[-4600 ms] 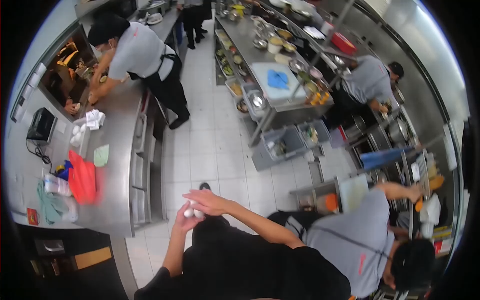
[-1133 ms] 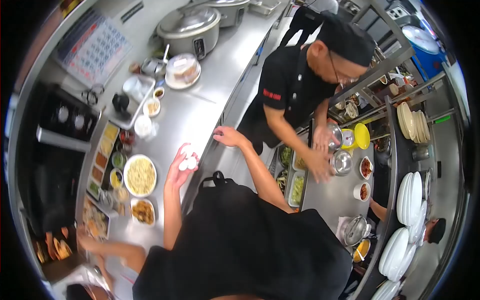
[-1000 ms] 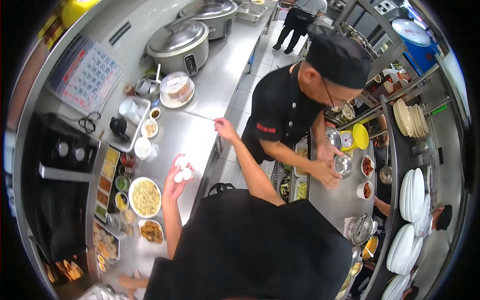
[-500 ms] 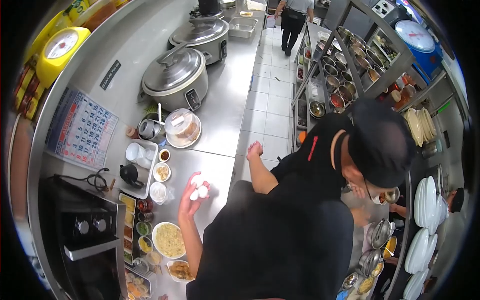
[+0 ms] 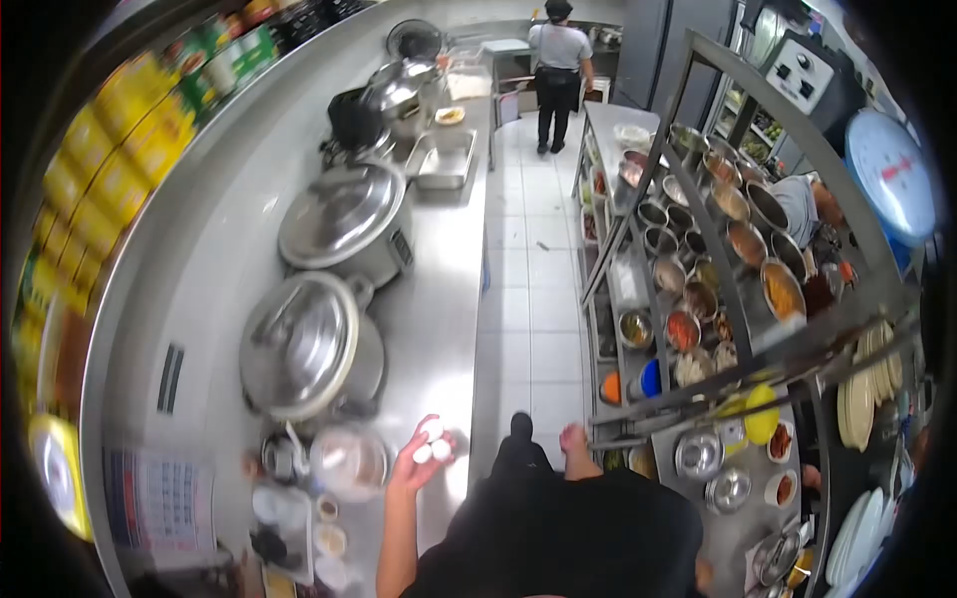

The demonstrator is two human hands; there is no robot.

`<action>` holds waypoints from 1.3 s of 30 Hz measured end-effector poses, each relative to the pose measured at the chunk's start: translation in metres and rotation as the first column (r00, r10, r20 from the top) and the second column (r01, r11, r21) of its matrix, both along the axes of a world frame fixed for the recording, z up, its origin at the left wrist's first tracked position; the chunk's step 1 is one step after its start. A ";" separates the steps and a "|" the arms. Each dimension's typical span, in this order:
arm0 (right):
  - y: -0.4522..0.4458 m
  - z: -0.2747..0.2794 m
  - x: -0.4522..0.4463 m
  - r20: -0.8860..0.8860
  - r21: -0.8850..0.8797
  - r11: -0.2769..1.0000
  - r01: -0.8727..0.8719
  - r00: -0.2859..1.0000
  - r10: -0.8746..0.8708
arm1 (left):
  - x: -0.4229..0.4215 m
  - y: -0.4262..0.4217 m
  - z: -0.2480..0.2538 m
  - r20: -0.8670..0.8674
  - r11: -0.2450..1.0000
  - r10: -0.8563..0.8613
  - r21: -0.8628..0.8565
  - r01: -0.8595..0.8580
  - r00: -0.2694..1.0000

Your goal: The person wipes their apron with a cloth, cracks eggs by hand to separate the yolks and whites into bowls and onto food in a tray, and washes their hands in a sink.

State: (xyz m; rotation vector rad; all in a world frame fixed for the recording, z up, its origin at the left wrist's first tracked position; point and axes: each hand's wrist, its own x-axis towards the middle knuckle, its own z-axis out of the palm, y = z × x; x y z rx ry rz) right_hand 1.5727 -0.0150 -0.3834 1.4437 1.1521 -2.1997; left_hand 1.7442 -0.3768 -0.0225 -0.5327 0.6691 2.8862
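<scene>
No legible text on my feed.
From my end the wall calendar point(image 5: 162, 503) shows a blurred grid, numbers unreadable. Dark wall sign point(image 5: 171, 379): too smeared to read. Yellow packs point(image 5: 130, 140), top left: print too soft. Yellow dial scale point(image 5: 62, 473): markings blurred. Pale blue lid point(image 5: 887, 194): red mark, I can't make it out. Knobbed panel point(image 5: 800, 75): marks too small.

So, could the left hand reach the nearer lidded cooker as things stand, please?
Probably yes: bare counter lies between the left hand and nearer cooker, though the fingers hold eggs.
</scene>
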 end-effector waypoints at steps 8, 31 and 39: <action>0.016 -0.003 -0.209 0.292 0.447 -0.403 -0.799 -0.295 0.910 | -0.264 -0.055 -0.003 -0.105 0.983 -0.156 0.085 0.166 0.982; -0.178 0.263 -1.027 -0.186 0.969 0.204 -0.139 0.134 0.973 | -0.980 -0.164 0.031 -0.261 0.974 -0.182 0.088 0.211 0.948; -0.122 0.337 -1.395 -0.465 0.879 0.346 0.328 0.429 0.774 | -1.182 -0.160 0.019 -0.185 0.987 -0.157 0.013 0.162 0.970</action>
